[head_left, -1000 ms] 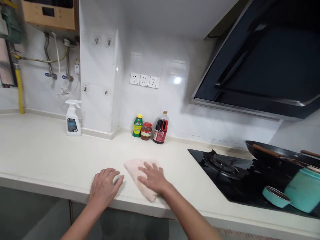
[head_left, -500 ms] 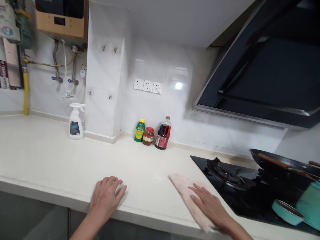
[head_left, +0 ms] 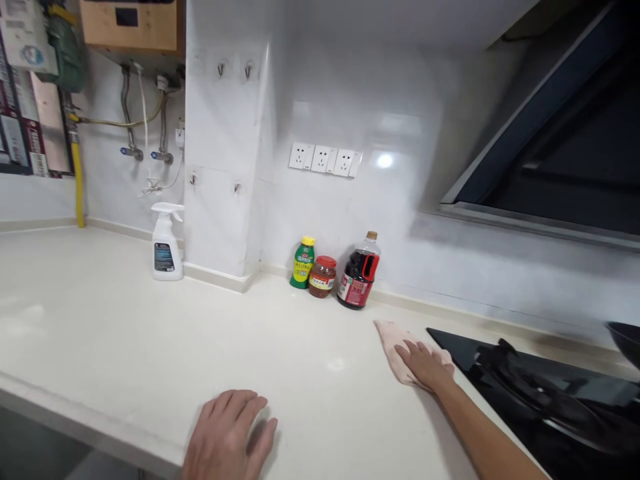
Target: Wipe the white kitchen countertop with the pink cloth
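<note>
Limp pink cloth (head_left: pixel 393 343) flat beneath right hand (head_left: pixel 424 365).

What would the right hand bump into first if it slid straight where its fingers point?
Past the pale pink cloth under the right hand, probably the clear bottle of dark liquid with a red handle, though depth is unclear and it might just miss.
</note>
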Tool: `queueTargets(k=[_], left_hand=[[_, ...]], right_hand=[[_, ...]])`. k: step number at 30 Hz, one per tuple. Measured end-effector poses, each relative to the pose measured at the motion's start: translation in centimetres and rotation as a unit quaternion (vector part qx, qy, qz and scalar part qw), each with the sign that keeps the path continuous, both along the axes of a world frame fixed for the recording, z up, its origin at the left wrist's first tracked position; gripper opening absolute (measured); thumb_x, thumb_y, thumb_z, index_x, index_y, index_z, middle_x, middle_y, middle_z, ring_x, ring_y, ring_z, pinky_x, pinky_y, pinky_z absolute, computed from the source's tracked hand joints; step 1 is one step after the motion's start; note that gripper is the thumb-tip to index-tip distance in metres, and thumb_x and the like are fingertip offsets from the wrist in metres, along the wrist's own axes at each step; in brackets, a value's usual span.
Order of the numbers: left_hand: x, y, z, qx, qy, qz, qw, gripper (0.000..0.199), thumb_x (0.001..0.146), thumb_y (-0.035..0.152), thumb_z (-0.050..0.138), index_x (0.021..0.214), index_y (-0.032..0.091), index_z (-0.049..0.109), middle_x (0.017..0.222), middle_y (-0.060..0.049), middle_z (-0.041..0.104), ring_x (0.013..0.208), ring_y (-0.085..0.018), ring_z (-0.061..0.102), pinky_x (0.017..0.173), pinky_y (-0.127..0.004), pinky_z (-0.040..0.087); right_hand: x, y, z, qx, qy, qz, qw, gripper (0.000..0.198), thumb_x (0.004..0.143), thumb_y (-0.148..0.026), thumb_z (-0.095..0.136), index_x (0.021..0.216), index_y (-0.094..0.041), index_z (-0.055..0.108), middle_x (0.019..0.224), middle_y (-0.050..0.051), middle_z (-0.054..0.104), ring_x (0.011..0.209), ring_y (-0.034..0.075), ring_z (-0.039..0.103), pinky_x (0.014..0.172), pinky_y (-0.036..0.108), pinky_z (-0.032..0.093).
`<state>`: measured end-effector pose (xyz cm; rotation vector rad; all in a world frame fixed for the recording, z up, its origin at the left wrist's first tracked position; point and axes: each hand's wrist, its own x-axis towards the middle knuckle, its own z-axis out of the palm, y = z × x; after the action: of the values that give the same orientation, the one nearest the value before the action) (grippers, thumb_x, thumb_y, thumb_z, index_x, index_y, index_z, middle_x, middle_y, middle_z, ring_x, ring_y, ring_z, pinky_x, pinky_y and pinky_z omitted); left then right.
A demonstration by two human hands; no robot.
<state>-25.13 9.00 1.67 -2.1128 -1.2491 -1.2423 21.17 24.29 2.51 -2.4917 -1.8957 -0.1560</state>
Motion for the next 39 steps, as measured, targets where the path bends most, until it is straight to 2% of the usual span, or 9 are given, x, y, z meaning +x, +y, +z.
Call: queueTargets(k=[4,12,17,20,23,25,31,36,39], left_hand=[[0.1,0.0,0.2,0.015,-0.005,-0.013,1.0,0.014,0.093,0.029,0.057,0.102,0.025,0.067,0.096,-0.005,0.074,0.087,-0.023,0.067,0.071,-0.036,0.049],[0.3,-0.2,-0.1,-0.008,-0.051,-0.024,0.998,0.012,0.089,0.025,0.056,0.097,0.026,0.066,0.094,-0.006,0.073,0.087,-0.025,0.066,0.073,-0.04,0.049],[0.1,-0.1,-0.5,-0.011,-0.067,-0.032,0.997,0.011,0.086,0.023,0.058,0.093,0.026,0.065,0.093,-0.006,0.071,0.085,-0.024,0.065,0.072,-0.038,0.048],[-0.1,-0.2,-0.6,-0.011,-0.07,-0.038,0.997,0.011,0.085,0.021,0.059,0.093,0.026,0.065,0.092,-0.005,0.071,0.083,-0.023,0.064,0.071,-0.037,0.047],[-0.1,-0.5,-0.5,-0.023,-0.077,-0.043,0.996,0.011,0.085,0.022,0.059,0.093,0.026,0.065,0.093,-0.005,0.071,0.083,-0.023,0.064,0.07,-0.037,0.046],[-0.1,-0.7,-0.3,-0.035,-0.077,-0.039,0.996,0.011,0.087,0.023,0.058,0.094,0.026,0.066,0.093,-0.006,0.07,0.084,-0.023,0.063,0.071,-0.038,0.047],[-0.3,-1.2,0.2,-0.049,-0.051,-0.023,0.997,0.014,0.089,0.024,0.055,0.095,0.025,0.068,0.091,-0.008,0.07,0.083,-0.023,0.064,0.07,-0.037,0.048],[-0.2,-1.2,0.2,-0.044,-0.047,-0.011,0.998,0.014,0.089,0.023,0.056,0.095,0.024,0.068,0.094,-0.007,0.071,0.086,-0.024,0.065,0.073,-0.038,0.048],[0.0,-1.2,0.1,-0.058,-0.05,-0.006,0.997,0.014,0.089,0.023,0.057,0.096,0.024,0.068,0.096,-0.007,0.071,0.089,-0.025,0.064,0.075,-0.039,0.047]], right_hand=[[-6.4,3.8,0.4,-0.012,0.033,0.01,0.999,0.06,0.103,-0.054,0.02,0.154,-0.028,0.038,0.159,0.01,0.029,0.143,0.039,0.027,0.109,0.066,0.026],[-22.8,7.6,1.9,-0.026,0.063,0.151,0.986,0.065,0.103,-0.063,0.021,0.156,-0.028,0.031,0.163,0.007,0.019,0.145,0.04,0.018,0.113,0.063,0.019],[-31.5,4.7,2.8,-0.043,0.08,0.298,0.95,0.065,0.103,-0.066,0.024,0.156,-0.031,0.031,0.163,0.005,0.016,0.146,0.039,0.014,0.114,0.062,0.017],[-33.5,1.4,2.9,-0.053,0.083,0.384,0.918,0.063,0.102,-0.068,0.027,0.156,-0.035,0.031,0.164,0.001,0.016,0.148,0.035,0.012,0.117,0.057,0.014],[-31.9,-0.3,2.6,-0.057,0.084,0.422,0.901,0.058,0.102,-0.068,0.03,0.154,-0.041,0.033,0.163,-0.005,0.016,0.149,0.028,0.013,0.119,0.049,0.015],[-28.8,-0.3,2.3,-0.052,0.08,0.397,0.913,0.056,0.103,-0.066,0.03,0.153,-0.043,0.034,0.163,-0.007,0.018,0.148,0.025,0.015,0.119,0.045,0.016],[-13.8,-0.7,1.5,-0.016,0.039,0.171,0.984,0.061,0.1,-0.053,0.019,0.152,-0.029,0.04,0.16,0.002,0.026,0.147,0.028,0.021,0.116,0.056,0.023],[-0.8,-5.9,-0.7,-0.048,-0.063,0.107,0.991,0.064,0.08,-0.043,0.041,0.142,-0.032,0.055,0.157,-0.004,0.033,0.149,0.026,0.017,0.12,0.055,0.017],[2.8,-9.0,-2.8,-0.065,-0.148,0.098,0.982,0.074,0.07,-0.045,0.051,0.142,-0.031,0.056,0.157,-0.002,0.031,0.149,0.029,0.012,0.122,0.056,0.013]])
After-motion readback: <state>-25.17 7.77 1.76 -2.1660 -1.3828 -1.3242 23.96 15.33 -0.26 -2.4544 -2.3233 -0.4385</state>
